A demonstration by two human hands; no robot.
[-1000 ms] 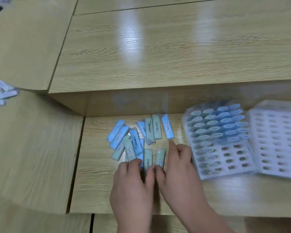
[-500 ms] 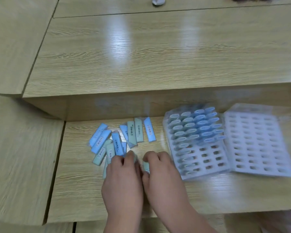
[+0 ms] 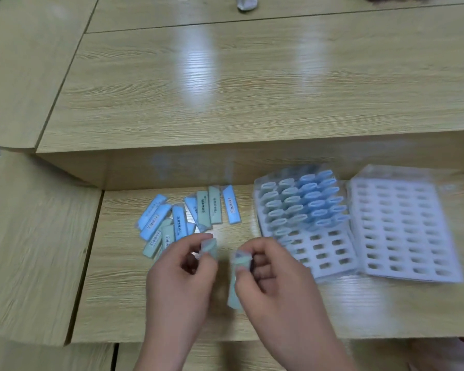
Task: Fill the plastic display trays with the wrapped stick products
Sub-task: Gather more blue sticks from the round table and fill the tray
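We see both hands low in the middle of the view, over the light wooden desk surface [image 3: 113,290]. The left hand [image 3: 180,277] has its fingers curled and pinches a pale green wrapped stick [image 3: 210,246] between thumb and forefinger; only the upper end of this stick shows above the fingers. The right hand [image 3: 276,282] grips a second pale green wrapped stick [image 3: 236,285], which stands almost upright, its top end at the fingertips and its lower end hanging below the thumb. The two held sticks are near each other but apart, with bare desk showing between them.

Just beyond the left hand lies the loose pile of blue and green wrapped sticks [image 3: 190,215], flat on the desk, some overlapping others. The nearest ones are partly hidden behind the knuckles of the left hand.

Just beside the right hand, on its right, lies the white plastic display tray with rows of slots [image 3: 322,250]. In its far half, blue and green sticks [image 3: 306,202] stand in the slots; the near rows, closest to the right hand, show open slots. A second white plastic tray [image 3: 402,228] lies against the right side of the first one; whether it touches or overlaps we cannot tell, as the view is blurred there. Behind all this rises a higher wooden desk level [image 3: 252,89]
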